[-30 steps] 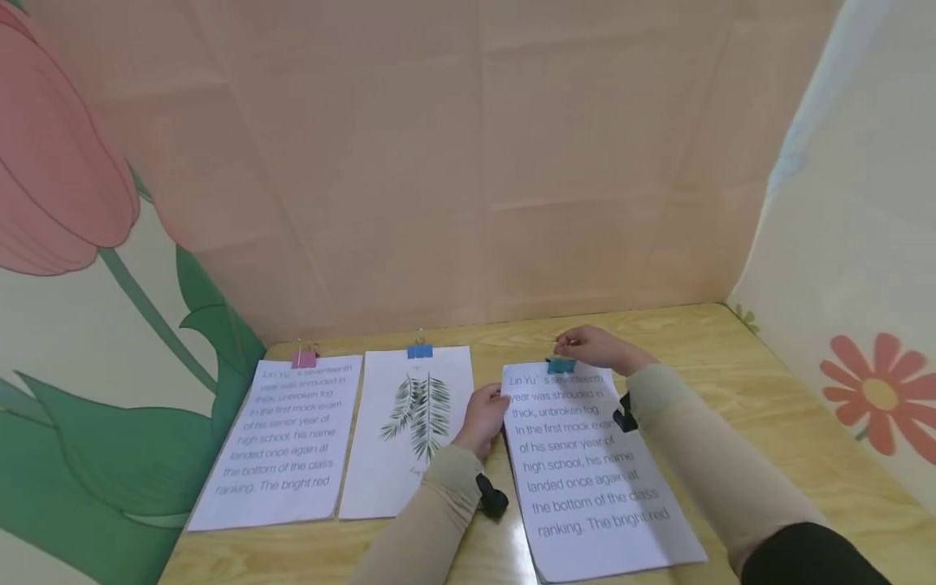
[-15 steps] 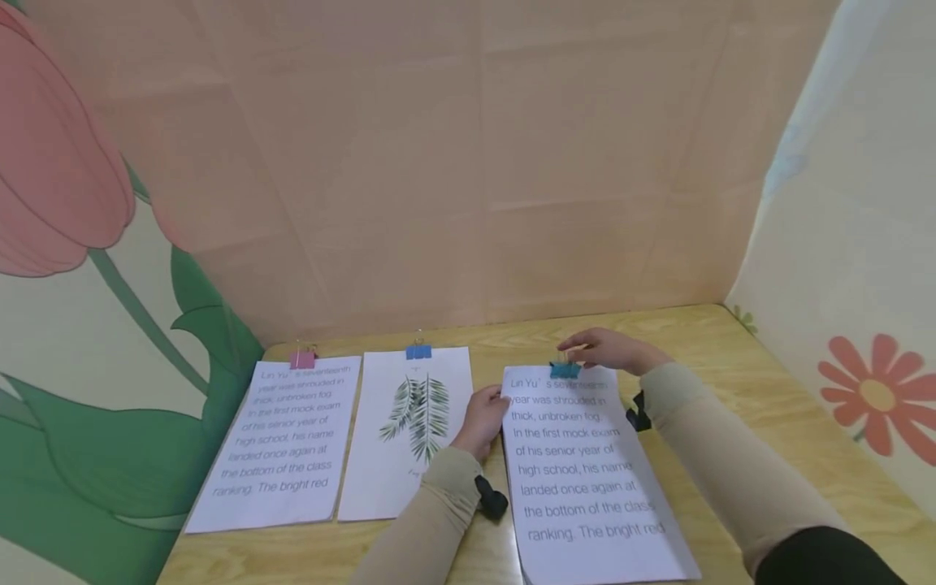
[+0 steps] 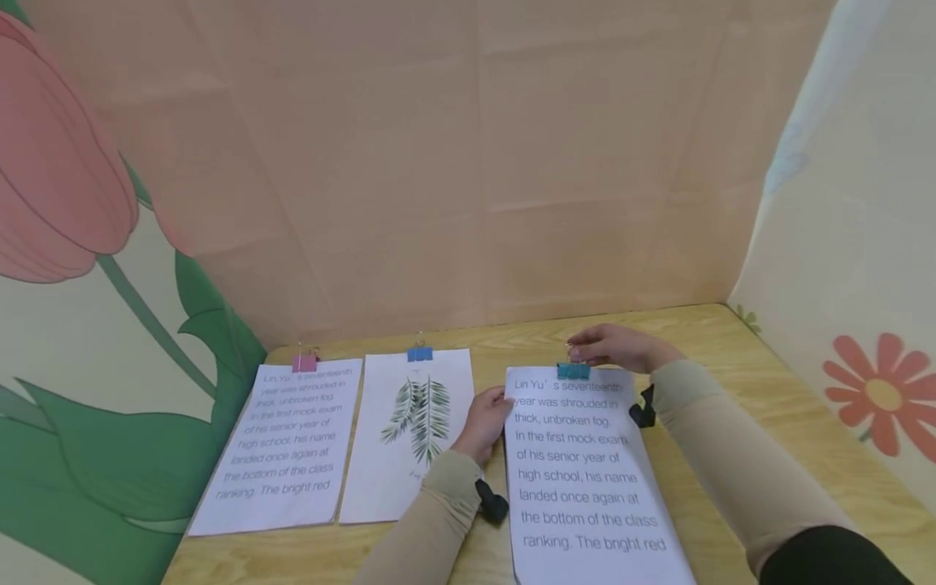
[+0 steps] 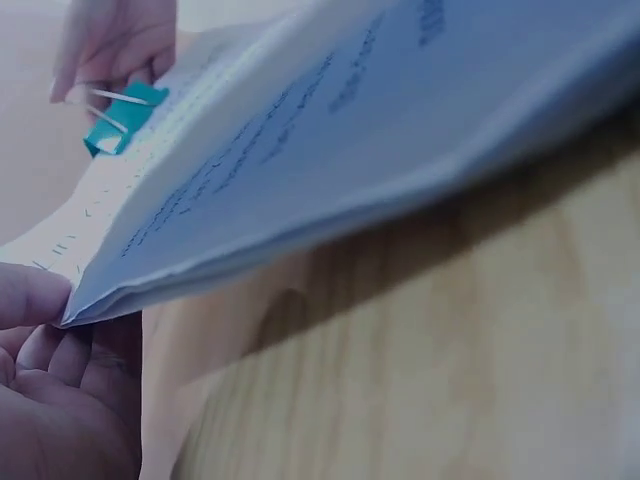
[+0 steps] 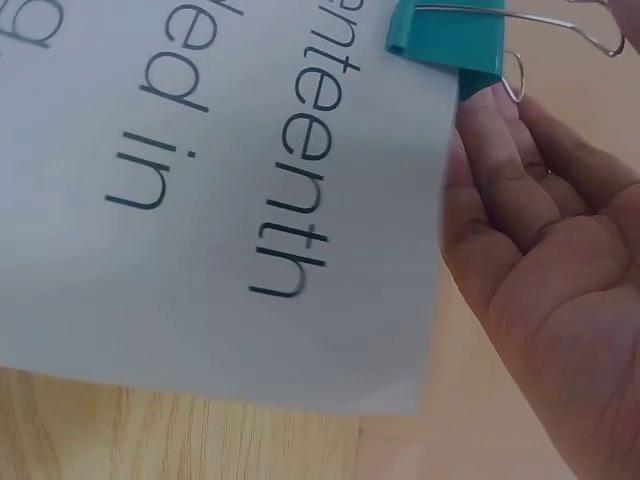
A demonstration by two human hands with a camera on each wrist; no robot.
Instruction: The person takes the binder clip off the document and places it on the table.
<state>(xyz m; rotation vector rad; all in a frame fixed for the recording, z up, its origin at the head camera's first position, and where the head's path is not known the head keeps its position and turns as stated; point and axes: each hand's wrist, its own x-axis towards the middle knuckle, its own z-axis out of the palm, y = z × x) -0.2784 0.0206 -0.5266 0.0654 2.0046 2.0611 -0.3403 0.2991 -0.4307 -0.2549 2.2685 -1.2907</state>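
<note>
In the head view, a stack of printed sheets (image 3: 585, 487) lies at the right, a teal binder clip (image 3: 574, 370) on its top edge. My left hand (image 3: 484, 424) pinches the stack's left edge near the upper corner. The left wrist view shows the thumb (image 4: 30, 295) on top and curled fingers beneath, with the sheets' edge raised over the table. My right hand (image 3: 621, 348) holds the clip by its wire handles from behind the top edge. In the right wrist view, its fingers (image 5: 500, 170) reach behind the teal clip (image 5: 450, 40), and a wire handle (image 5: 540, 17) runs toward the thumb.
To the left lie a printed stack (image 3: 274, 447) with a pink binder clip (image 3: 305, 362) and a leaf-print stack (image 3: 405, 439) with a blue binder clip (image 3: 420, 354). All rest on a wood-grain table (image 3: 702, 341) against a pinkish-brown backdrop (image 3: 366, 162).
My right hand has shifted slightly right with the teal clip, and the stack's top edge has swung right with it. My left hand keeps its pinch on the left edge.
</note>
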